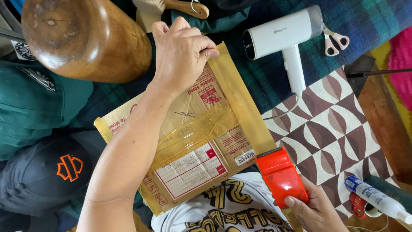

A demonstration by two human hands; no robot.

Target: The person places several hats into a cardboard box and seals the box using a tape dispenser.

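Note:
A flat brown cardboard box (223, 107) lies in front of me, with clear tape running across it and a red-and-white label near its lower edge. My left hand (180, 51) reaches over it and pinches the far top edge with closed fingers. My right hand (315, 210) grips a red tape dispenser (281, 174) at the box's lower right corner, its toothed edge touching the box's side.
A white hair dryer (285, 36) and pink-handled scissors (334, 41) lie at the far right. A wooden cylinder (86, 38) stands at the far left. Green cap (34, 103) and dark cap (47, 172) sit left. Glue bottle (375, 197) lies on patterned cloth (334, 129).

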